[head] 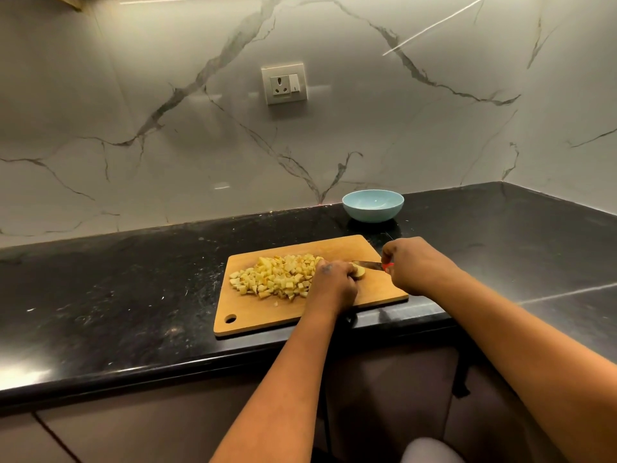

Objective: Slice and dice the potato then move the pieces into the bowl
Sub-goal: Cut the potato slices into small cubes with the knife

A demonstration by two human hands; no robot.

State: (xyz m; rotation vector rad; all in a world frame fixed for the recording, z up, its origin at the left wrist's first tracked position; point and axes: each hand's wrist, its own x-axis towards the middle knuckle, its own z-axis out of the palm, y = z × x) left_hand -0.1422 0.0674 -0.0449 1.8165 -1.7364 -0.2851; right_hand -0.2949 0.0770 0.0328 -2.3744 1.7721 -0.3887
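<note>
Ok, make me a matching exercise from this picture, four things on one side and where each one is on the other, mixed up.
Things:
1. bowl
2. potato cubes
3. knife
4. last potato piece

Places:
A. in the right hand
B. heaped on the cutting board's left part
C. under the left hand
D. on the counter behind the board

Pairs: 1-D, 2-B, 3-A, 4-C

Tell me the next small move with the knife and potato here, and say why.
Probably press the knife down through the last potato piece. The left hand grips that piece on the cutting board, the right hand holds the knife against it, diced pieces are piled beside it, and the bowl holds no pieces.
</note>
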